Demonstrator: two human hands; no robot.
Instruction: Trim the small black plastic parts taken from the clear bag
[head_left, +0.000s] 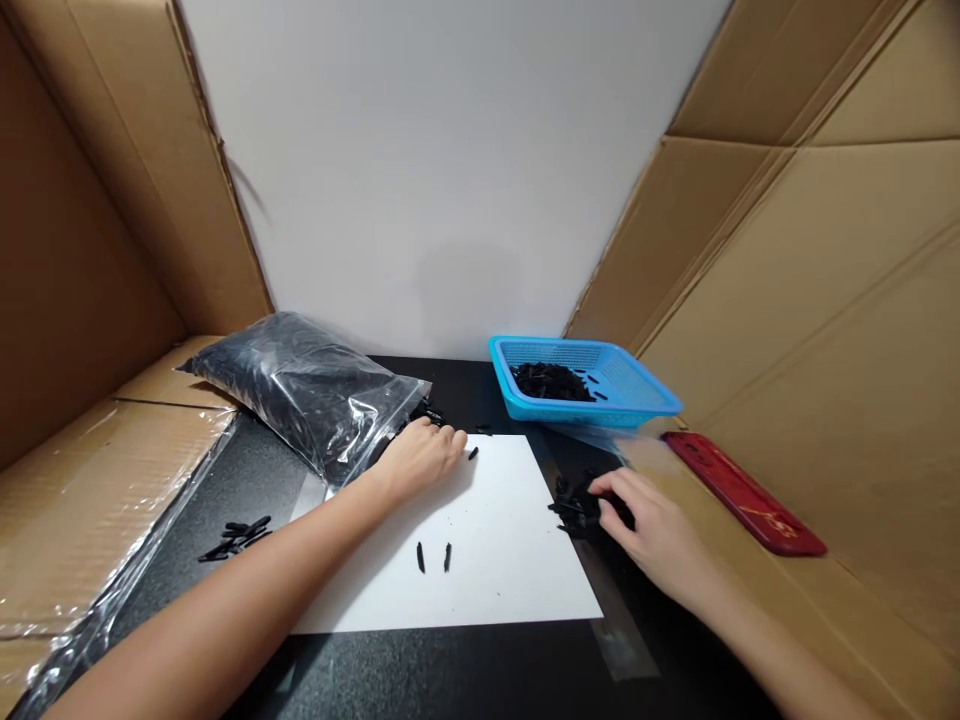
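Observation:
My left hand reaches to the open mouth of a clear plastic bag packed with dark material. Its fingers are curled and point down, and they hide whatever is in them. Small black pieces show just behind the knuckles. One black stick-like piece lies beside the fingertips on a white paper sheet. Over a loose pile of black pieces at the sheet's right edge, my right hand curves its thumb and fingers round some of them. Two more sticks lie apart near the paper's middle.
A blue basket, partly filled with black pieces, stands at the back right. A red flat case lies on cardboard at right. Another small heap of black sticks rests at left. Cardboard walls flank both sides.

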